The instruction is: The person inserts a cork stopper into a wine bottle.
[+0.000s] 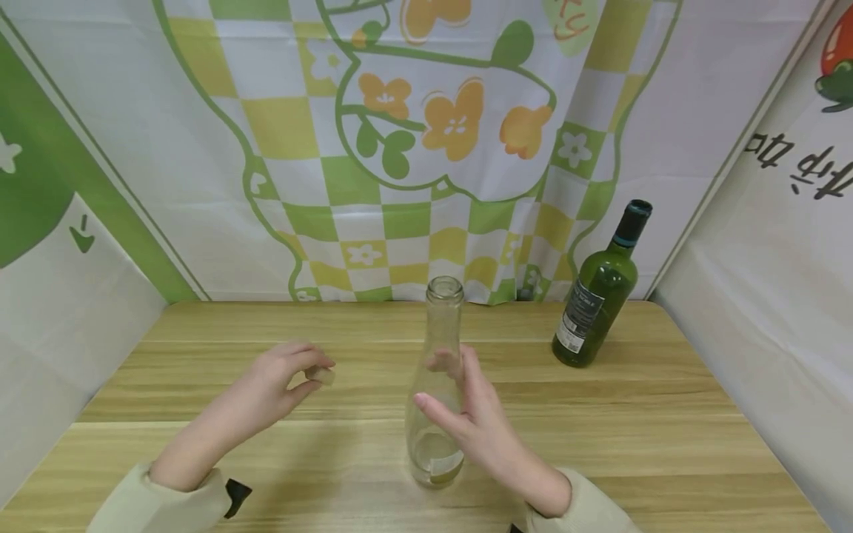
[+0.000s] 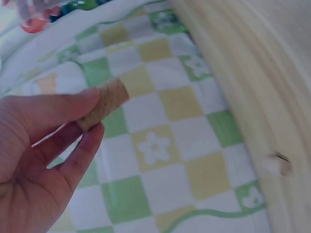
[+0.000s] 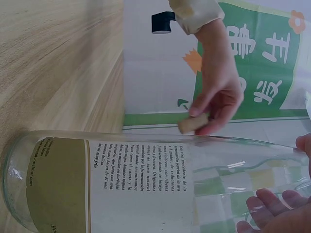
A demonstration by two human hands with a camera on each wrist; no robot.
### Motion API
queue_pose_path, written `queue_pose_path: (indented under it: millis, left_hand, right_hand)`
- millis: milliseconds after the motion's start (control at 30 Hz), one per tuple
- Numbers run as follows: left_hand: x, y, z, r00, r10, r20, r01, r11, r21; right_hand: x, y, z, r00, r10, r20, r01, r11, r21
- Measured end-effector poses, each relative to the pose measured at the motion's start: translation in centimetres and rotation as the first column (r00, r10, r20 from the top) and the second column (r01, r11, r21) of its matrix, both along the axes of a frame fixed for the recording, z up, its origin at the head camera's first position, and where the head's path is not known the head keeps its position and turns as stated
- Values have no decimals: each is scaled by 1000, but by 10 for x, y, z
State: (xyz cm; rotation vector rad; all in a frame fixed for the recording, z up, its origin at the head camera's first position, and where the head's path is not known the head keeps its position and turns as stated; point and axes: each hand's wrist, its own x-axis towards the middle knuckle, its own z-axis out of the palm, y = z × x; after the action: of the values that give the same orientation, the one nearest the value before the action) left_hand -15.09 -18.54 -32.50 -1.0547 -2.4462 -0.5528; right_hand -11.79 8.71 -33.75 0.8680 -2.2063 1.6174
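A cork (image 1: 321,374) is pinched between the thumb and fingers of my left hand (image 1: 283,377), above the left part of the table. The left wrist view shows the cork (image 2: 104,104) as a short tan cylinder with one end sticking out past the fingertips. My right hand (image 1: 489,429) grips a clear glass bottle (image 1: 433,444) around its body, thumb in front and fingers behind the glass. This bottle stands upright, its mouth uncovered. In the right wrist view its printed white and olive label (image 3: 136,170) faces the camera.
A green wine bottle (image 1: 593,307) with a dark label and dark neck stands at the back right of the wooden table (image 1: 640,444). Behind the table hangs a checked, flowered cloth (image 1: 406,222), and printed sheets enclose both sides.
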Motion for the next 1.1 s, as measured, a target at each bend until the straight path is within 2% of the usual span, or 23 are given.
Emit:
queue_pose_path:
  millis: [67,133,333,533,800,867,933,1100]
  left_hand:
    - [1,5,7,999,8,-50,-6,999,34]
    - [2,11,14,997,17,-70,-12,998,70]
    - [3,27,35,996,44,-72,-32,986,162]
    - [4,43,59,984,17,-175,25,971,238]
    - [9,61,88,975,-22,-223,100,934,343]
    - [10,65,93,977,-31,-212,111,919,379]
    - [12,70,99,984,-55,-172,126,891,436]
    - [16,80,113,988,-135,-68,149,796,587]
  right_hand:
    - [0,0,0,1000,-3,6,3,1000,2]
    - [0,0,0,1000,-4,8,4,1000,3]
    - [1,0,3,1000,-4,14,4,1000,6]
    - [1,1,3,1000,-4,3,4,1000,8]
    - [0,1,1,1000,-5,-19,6,1000,16]
    - [0,2,1,1000,-9,-19,9,1000,18]
    - [0,2,1,1000,-13,-17,13,1000,22]
    - [0,2,1,1000,-16,-13,16,1000,26]
